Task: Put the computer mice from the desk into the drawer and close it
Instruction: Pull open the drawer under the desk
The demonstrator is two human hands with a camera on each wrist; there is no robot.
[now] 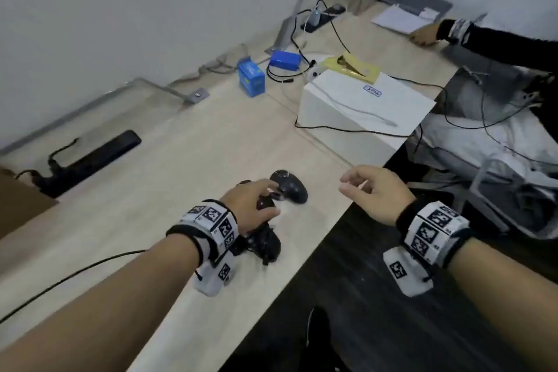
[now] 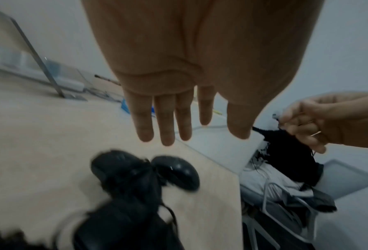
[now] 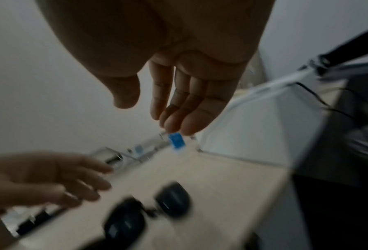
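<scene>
Soft, even indoor light, faint shadows on the tabletop. Head view fairly sharp, edges bowed by the wide lens. Both wrist views dimmer, motion-blurred; the mice smear, right wrist worst.

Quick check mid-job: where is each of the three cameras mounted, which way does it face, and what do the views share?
Head: on the head, looking forward and down at the desk; both forearms, left hand and right hand show.
Left wrist: looks along the open left palm and fingers over the black mice; the right hand shows at right.
Right wrist: looks along the right hand's fingers towards the desk; the left hand shows at lower left.
Shared: all three show the mice near the desk edge.
</scene>
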